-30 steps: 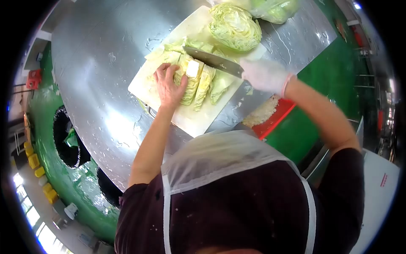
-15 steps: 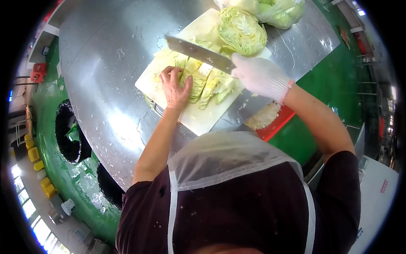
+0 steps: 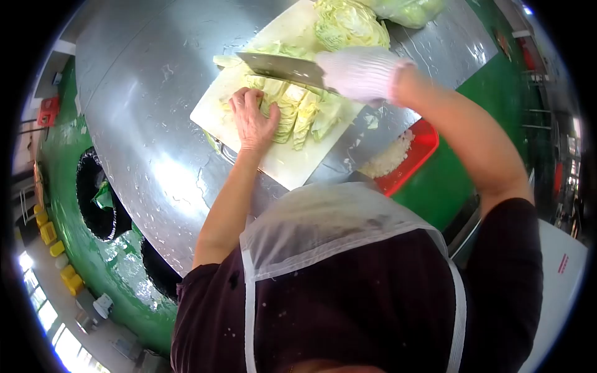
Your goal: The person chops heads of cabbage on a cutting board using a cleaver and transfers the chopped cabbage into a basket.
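Observation:
A white cutting board point(image 3: 292, 171) lies askew on the metal table, with cut cabbage pieces point(image 3: 291, 115) across its middle. My bare left hand point(image 3: 252, 124) presses down on the left side of these pieces, fingers curled over them. In a white knit glove, my right hand point(image 3: 360, 73) grips a broad-bladed kitchen knife point(image 3: 280, 66). Its blade points left and lies along the far side of the pieces, just beyond my left fingertips; whether it touches the board cannot be made out. Behind the knife, a large cut cabbage point(image 3: 348, 26) rests on the board's far end.
Past the board, a clear plastic bag point(image 3: 407, 9) holds more pale green cabbage. A red tub point(image 3: 423, 155) with whitish chopped bits point(image 3: 392, 160) sits below the table edge on the right. Black-lined bins point(image 3: 93, 199) stand on the wet green floor point(image 3: 118, 261) at left.
My right hand has carried the knife up and slightly left, to the far side of the cabbage pieces. The left hand still holds them. The whole view has shifted a little.

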Demonstrator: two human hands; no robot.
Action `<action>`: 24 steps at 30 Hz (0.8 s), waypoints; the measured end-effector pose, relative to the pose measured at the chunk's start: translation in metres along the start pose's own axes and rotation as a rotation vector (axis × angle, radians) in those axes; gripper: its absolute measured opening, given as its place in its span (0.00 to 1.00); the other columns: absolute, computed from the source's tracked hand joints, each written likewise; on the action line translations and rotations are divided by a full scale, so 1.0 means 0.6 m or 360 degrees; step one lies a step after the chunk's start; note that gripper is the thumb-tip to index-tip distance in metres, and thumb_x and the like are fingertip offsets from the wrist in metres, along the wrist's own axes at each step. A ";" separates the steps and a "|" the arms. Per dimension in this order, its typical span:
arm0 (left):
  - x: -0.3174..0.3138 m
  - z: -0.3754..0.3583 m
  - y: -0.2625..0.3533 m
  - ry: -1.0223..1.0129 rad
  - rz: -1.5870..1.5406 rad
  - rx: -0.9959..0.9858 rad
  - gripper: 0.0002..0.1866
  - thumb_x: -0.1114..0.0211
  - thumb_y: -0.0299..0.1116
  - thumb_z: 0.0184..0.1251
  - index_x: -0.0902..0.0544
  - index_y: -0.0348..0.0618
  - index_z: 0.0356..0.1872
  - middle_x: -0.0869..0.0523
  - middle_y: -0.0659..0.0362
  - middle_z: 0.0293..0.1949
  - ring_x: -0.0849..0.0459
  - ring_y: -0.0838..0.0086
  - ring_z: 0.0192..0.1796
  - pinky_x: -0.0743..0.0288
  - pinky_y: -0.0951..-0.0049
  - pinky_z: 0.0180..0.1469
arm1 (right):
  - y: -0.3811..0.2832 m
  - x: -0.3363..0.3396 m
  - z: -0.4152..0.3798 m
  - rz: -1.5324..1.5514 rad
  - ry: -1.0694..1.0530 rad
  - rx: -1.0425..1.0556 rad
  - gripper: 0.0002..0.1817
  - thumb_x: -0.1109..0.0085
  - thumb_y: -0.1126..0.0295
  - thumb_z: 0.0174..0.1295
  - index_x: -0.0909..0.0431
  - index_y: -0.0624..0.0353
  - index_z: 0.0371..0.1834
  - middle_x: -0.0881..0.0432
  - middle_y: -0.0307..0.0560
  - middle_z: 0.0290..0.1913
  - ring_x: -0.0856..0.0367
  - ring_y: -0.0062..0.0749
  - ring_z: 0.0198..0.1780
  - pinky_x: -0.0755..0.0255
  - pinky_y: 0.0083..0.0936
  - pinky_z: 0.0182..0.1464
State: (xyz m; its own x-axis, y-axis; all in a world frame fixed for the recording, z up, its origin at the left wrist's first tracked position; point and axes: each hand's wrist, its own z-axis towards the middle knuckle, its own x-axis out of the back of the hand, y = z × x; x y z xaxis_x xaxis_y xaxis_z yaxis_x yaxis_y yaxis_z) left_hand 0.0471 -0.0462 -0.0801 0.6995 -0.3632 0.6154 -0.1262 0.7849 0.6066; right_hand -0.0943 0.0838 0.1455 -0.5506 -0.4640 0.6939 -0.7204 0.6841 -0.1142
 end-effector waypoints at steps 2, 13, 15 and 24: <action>-0.003 0.001 -0.002 -0.0013 0.0008 -0.0012 0.17 0.32 0.31 0.49 0.24 0.39 0.41 0.26 0.48 0.45 0.29 0.53 0.53 0.34 0.56 0.57 | 0.054 -0.040 -0.029 -0.0049 0.0091 0.0056 0.14 0.52 0.63 0.68 0.31 0.62 0.49 0.19 0.60 0.31 0.18 0.54 0.33 0.26 0.46 0.38; 0.005 -0.006 -0.018 0.0113 -0.0068 -0.0064 0.18 0.32 0.31 0.53 0.24 0.41 0.45 0.26 0.48 0.47 0.29 0.53 0.52 0.36 0.54 0.58 | 0.124 -0.186 -0.006 0.0152 0.0539 0.0115 0.15 0.53 0.59 0.69 0.34 0.60 0.47 0.19 0.64 0.31 0.19 0.63 0.36 0.28 0.51 0.39; 0.015 -0.019 -0.013 0.0121 -0.0058 -0.0009 0.17 0.32 0.30 0.56 0.25 0.42 0.46 0.26 0.48 0.47 0.29 0.52 0.51 0.36 0.53 0.57 | 0.102 -0.146 -0.035 0.0180 0.0590 0.0223 0.13 0.53 0.61 0.69 0.35 0.60 0.46 0.18 0.63 0.32 0.19 0.61 0.37 0.29 0.51 0.39; -0.003 -0.026 0.005 -0.0006 0.0014 0.0029 0.08 0.40 0.24 0.63 0.26 0.39 0.43 0.25 0.47 0.45 0.28 0.50 0.49 0.33 0.54 0.54 | -0.004 -0.152 0.074 -0.0018 0.0362 0.0249 0.12 0.53 0.65 0.69 0.32 0.63 0.44 0.17 0.60 0.34 0.17 0.57 0.39 0.28 0.50 0.41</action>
State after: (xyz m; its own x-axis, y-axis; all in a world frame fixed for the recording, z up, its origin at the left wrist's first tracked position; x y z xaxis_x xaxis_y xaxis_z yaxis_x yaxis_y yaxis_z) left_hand 0.0564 -0.0351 -0.0871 0.6957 -0.3585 0.6225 -0.1448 0.7789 0.6102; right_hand -0.0612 0.0996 0.0512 -0.4459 -0.3205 0.8357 -0.7920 0.5763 -0.2015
